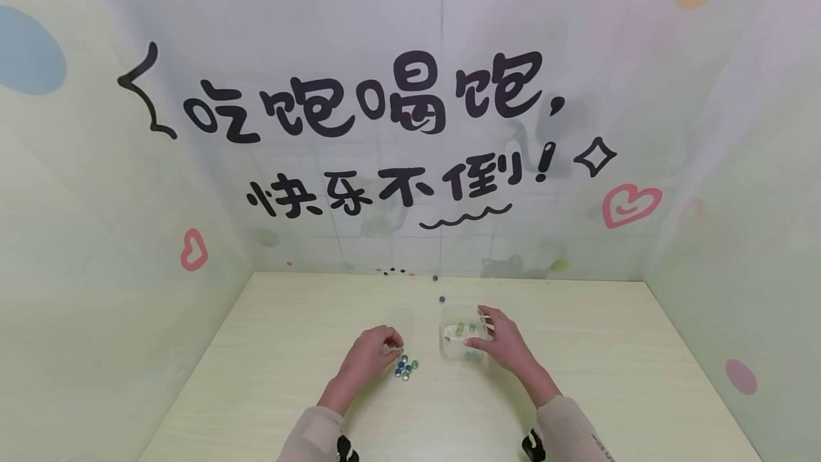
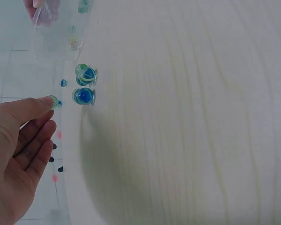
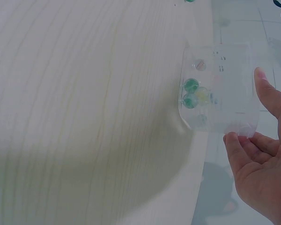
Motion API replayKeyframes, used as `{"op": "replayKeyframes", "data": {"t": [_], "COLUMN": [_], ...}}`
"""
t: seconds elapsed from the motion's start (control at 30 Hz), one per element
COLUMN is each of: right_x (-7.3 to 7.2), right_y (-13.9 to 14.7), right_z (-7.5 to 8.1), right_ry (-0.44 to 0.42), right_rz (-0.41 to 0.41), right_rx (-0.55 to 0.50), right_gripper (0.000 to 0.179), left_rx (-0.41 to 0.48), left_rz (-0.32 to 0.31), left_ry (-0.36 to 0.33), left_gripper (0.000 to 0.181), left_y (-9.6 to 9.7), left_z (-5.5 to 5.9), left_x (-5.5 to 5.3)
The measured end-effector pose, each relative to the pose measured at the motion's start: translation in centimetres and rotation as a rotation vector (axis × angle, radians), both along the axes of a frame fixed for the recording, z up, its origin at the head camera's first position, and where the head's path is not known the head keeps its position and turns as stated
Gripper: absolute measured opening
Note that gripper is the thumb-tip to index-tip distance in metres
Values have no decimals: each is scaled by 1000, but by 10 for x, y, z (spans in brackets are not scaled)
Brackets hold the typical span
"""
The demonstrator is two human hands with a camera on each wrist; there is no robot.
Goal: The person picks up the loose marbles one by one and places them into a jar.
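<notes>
My left hand (image 1: 370, 353) pinches a green-tinted glass marble (image 2: 54, 102) between thumb and fingertips, just above the table. Right beside it lies a small cluster of blue and green marbles (image 1: 400, 369). A clear plastic box (image 3: 234, 89) stands to the right of the cluster, its thin walls hard to make out. Several green and yellowish marbles (image 3: 191, 86) rest on its bottom. Along the box's right side, my right hand (image 1: 511, 343) holds it with thumb and fingers spread around the wall.
Two dark blue marbles lie apart behind the box, one nearer marble (image 1: 442, 299) and one farther marble (image 1: 435, 278) by the back wall. The pale wooden table (image 1: 288, 334) is enclosed at the back and sides by printed sheets (image 1: 359, 248).
</notes>
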State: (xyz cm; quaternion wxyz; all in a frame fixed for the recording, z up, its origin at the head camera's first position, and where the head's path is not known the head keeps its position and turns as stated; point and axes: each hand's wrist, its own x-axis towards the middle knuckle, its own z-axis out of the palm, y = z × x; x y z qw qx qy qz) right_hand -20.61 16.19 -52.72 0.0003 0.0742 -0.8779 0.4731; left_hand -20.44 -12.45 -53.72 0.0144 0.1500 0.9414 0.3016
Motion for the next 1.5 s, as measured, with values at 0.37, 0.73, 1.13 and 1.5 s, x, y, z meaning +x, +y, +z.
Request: {"op": "replayKeyframes", "data": {"t": [0.37, 0.73, 1.13, 1.5], "right_x": [1, 1, 2, 2], "right_y": [-1, -1, -1, -1], "right_z": [0, 0, -1, 0], "right_ry": [-17, -26, -29, -27], "right_rz": [-4, -7, -11, -7], "right_rx": [-12, -10, -18, -27], "right_gripper": [75, 75, 74, 75], "left_rx": [-9, -4, -16, -14], "left_rz": [-4, -7, -22, -30], "left_ry": [21, 29, 38, 38], "left_gripper": [12, 11, 11, 11], "left_y": [5, 9, 17, 22], "left_z": [4, 9, 14, 19], "left_x": [0, 0, -2, -4]}}
